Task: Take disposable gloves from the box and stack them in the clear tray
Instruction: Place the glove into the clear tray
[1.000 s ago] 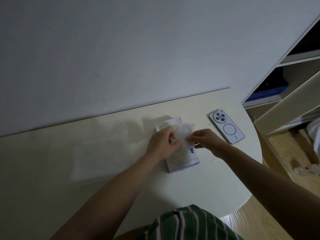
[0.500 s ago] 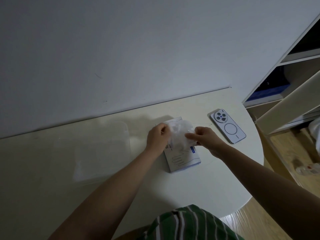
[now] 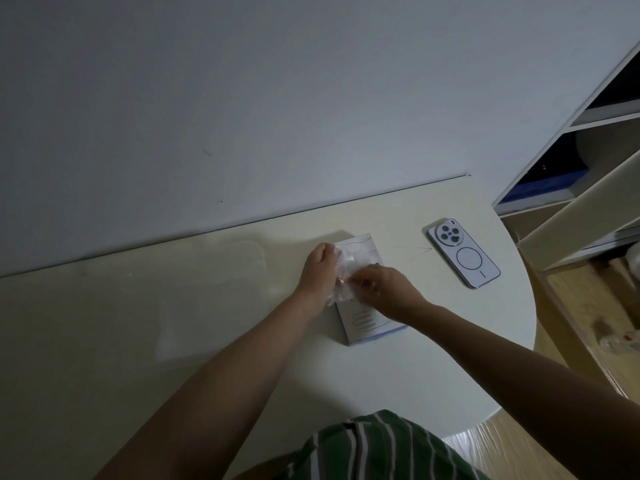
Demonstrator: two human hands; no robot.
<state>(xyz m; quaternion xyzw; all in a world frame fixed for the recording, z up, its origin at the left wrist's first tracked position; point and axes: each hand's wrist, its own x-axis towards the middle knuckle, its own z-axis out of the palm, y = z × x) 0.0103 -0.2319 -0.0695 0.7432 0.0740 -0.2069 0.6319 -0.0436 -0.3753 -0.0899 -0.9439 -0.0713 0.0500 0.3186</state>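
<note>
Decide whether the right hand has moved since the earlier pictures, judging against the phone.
Yes. The right hand, pinching the glove, has moved left, away from the phone and across the box toward the left hand.

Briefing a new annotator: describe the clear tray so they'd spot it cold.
Start at the pale table set against the wall. Left of the glove box near its middle, the clear tray lies flat on the tabletop. It is see-through, only a faint rounded-rectangle outline, unlike the printed white box and the phone further right.
</note>
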